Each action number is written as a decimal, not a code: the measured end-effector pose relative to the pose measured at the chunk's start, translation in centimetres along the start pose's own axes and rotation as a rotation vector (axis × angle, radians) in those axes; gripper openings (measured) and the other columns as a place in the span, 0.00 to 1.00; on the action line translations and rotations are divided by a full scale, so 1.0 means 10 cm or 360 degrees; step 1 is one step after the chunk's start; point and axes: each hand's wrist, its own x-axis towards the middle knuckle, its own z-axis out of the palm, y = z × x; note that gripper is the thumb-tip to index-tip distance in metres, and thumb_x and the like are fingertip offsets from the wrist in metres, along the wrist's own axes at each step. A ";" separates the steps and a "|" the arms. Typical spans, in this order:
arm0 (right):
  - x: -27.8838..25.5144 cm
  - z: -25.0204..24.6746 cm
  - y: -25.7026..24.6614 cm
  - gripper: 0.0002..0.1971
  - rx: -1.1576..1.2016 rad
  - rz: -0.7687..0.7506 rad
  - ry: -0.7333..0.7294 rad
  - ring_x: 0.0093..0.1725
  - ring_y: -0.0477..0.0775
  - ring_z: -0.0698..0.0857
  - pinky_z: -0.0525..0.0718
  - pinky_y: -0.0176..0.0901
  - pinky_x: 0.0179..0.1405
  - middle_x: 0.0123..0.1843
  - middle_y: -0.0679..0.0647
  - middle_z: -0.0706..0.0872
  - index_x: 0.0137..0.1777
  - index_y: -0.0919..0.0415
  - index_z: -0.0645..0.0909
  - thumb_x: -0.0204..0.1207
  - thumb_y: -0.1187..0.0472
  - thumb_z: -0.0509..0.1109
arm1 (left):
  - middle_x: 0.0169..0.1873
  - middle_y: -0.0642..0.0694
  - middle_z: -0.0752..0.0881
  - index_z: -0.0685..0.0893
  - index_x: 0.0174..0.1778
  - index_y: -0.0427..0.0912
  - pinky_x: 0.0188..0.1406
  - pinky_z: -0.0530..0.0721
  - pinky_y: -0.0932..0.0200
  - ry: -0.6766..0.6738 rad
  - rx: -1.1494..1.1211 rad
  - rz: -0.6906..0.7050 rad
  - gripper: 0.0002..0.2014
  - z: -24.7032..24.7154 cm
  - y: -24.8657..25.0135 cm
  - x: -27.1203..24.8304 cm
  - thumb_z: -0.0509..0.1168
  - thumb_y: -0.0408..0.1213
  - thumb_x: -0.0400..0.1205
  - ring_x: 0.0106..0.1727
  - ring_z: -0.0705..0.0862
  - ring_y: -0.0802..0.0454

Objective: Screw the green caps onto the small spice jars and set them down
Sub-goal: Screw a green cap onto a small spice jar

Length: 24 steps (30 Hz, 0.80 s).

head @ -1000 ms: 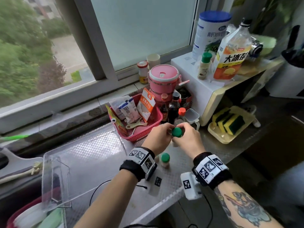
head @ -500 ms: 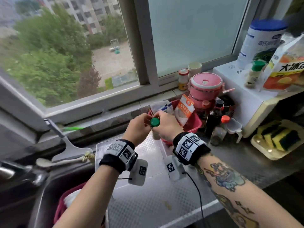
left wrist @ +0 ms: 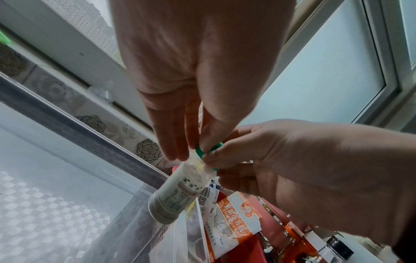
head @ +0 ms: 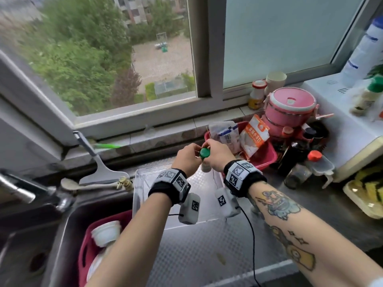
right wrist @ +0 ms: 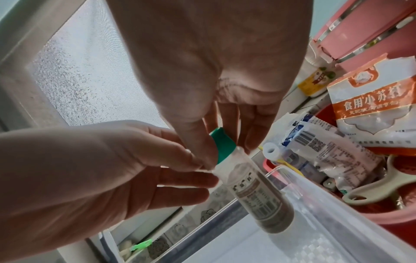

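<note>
Both hands meet at the jar top: left hand [head: 187, 157] pinches the spice jar [right wrist: 254, 192] neck, right hand [head: 217, 156] pinches the green cap [right wrist: 223, 145]. Jar hangs roughly upright, unsupported, above the clear plastic bin [head: 141, 183], beside the red basket [head: 267, 158].

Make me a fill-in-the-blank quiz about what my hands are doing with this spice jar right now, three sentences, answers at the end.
1. The cap on the small spice jar is coloured ____.
2. The jar is not resting on anything; it is held up by ____ hands, the left hand and the right hand.
3. The orange and white packet stands in the ____ basket.

Missing words: green; both; red
</note>
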 end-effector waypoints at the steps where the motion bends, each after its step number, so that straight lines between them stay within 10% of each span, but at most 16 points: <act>1: 0.02 0.00 0.01 0.22 -0.0018 0.0001 0.0004 0.56 0.57 0.85 0.83 0.44 0.51 0.58 0.56 0.87 0.61 0.55 0.79 0.66 0.70 0.74 | 0.55 0.44 0.89 0.84 0.58 0.41 0.54 0.80 0.58 -0.0009 0.0008 -0.0001 0.13 0.01 0.00 0.02 0.67 0.35 0.77 0.55 0.86 0.48; 17: 0.03 -0.09 0.13 0.37 -0.0016 0.0002 -0.0026 0.67 0.58 0.82 0.81 0.49 0.67 0.68 0.58 0.83 0.75 0.56 0.71 0.64 0.64 0.79 | 0.58 0.43 0.87 0.81 0.63 0.40 0.52 0.78 0.60 -0.0033 0.0077 0.0003 0.19 -0.01 0.00 0.00 0.69 0.37 0.76 0.55 0.84 0.50; 24: -0.19 -0.31 0.29 0.28 0.0137 -0.0063 0.0098 0.54 0.49 0.81 0.77 0.39 0.54 0.60 0.54 0.85 0.71 0.58 0.74 0.72 0.58 0.76 | 0.51 0.45 0.89 0.85 0.56 0.40 0.54 0.84 0.56 0.0197 -0.0059 0.0183 0.13 -0.14 0.27 -0.20 0.68 0.35 0.76 0.52 0.86 0.49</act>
